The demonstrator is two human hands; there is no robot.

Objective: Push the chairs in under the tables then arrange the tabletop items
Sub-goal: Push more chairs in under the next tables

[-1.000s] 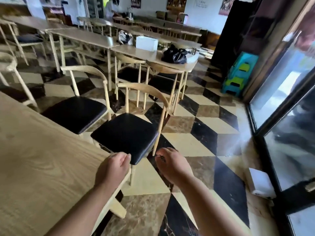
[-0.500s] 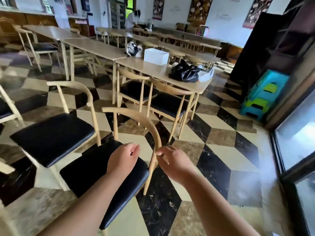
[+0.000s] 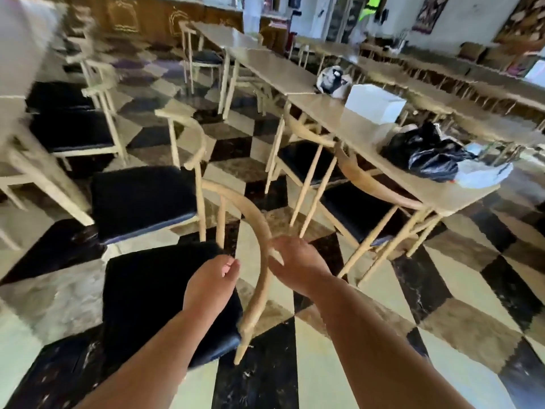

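Observation:
The nearest chair has a black seat (image 3: 153, 296) and a pale curved wooden backrest (image 3: 258, 228). It stands in the aisle just in front of me. My right hand (image 3: 298, 264) is closed on the outer side of that backrest's rail. Over the seat's right edge, my left hand (image 3: 212, 284) is curled, a small gap from the rail's inner side and holding nothing. A second similar chair (image 3: 138, 199) stands just beyond it. The table (image 3: 333, 122) at the right carries a white box (image 3: 374, 103), a black bag (image 3: 427, 154) and a pale bundle (image 3: 483, 172).
Two chairs (image 3: 362, 208) sit partly under the right table. More chairs (image 3: 70, 131) and a blurred pale table leg (image 3: 44, 178) crowd the left. Rows of tables (image 3: 265, 63) run to the back. A checkered floor aisle (image 3: 442, 290) lies to my right.
The view has swung away from the near table onto the chairs. Both hands have come forward to the nearest chair's backrest, and my right hand has closed on the rail.

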